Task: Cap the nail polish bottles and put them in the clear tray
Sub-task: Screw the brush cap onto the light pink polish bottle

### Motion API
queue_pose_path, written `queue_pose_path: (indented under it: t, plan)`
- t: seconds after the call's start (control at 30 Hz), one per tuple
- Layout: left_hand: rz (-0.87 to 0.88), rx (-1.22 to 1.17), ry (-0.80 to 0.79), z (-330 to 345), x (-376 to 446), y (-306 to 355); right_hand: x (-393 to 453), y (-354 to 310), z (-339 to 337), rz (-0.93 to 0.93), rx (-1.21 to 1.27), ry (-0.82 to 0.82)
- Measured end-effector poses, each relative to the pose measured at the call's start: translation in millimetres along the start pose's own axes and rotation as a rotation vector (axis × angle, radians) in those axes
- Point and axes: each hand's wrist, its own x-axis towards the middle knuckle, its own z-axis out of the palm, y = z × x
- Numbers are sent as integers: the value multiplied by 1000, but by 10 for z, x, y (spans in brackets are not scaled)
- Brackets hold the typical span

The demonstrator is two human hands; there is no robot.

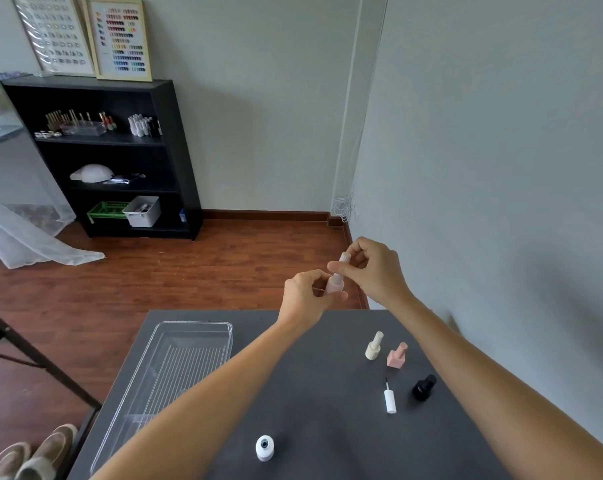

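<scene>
pale pink bottle [334, 285] up in the air beyond the far edge of the tabletop [327, 393], and its ribbed cap [342, 260] is sitting on the neck. left hand [305, 297] has its grip closed round the bottle body, right hand [374, 268] has its grip pinched on the cap from above. this looks like the twist-down step. whether the thread is fully seated i can't tell from here.

to do it well: hold the body steady in the left and let the right do the turning, cap kept in line with the neck so it doesn't cross-thread. bottle is tilted a touch, so bring it upright before the last turns. stop when it goes snug.

then the clear tray [196, 327], empty at the left of the tabletop, takes it.

plenty left. cream bottle [374, 346], square pink bottle [397, 355] and black bottle [424, 388] stand capped on the right. the white brush cap [390, 400] lies loose beside the black one, and the open white bottle [264, 447] stands well apart, near the front edge. watch that open one with the forearms passing over it.
</scene>
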Motion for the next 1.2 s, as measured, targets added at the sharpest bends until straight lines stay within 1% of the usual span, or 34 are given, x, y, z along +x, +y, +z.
queue_pose_path:
  t: [0.07,0.2,0.23,0.33,0.57,0.77,0.93,1.0,1.1,1.2]
  plan:
    - [0,5,1,12,3,4,-12,7,7,-18,-17,-3]
    - [-15,24,10,-10,16,-13,-30,35,-35,-58,104,-180]
    - [-17,27,15,-19,19,-18,-39,41,-45,-51,135,-201]
    - [-15,32,13,-21,19,-33,-62,29,-37,-22,163,-146]
    - [-17,34,27,6,-2,-57,-93,-43,64,-31,32,-6]
    - [-42,80,16,-32,-56,-177,-148,39,138,-24,18,-52]
    - [-153,110,-116,-30,-198,-446,-294,278,313,59,30,-113]
    - [-220,187,-182,-87,-299,-630,-378,422,395,109,20,-122]
    - [-333,275,-260,-213,-497,-940,-515,669,486,204,-9,-139]
    - [-399,317,-323,-312,-719,-1178,-652,901,571,338,-72,-177]
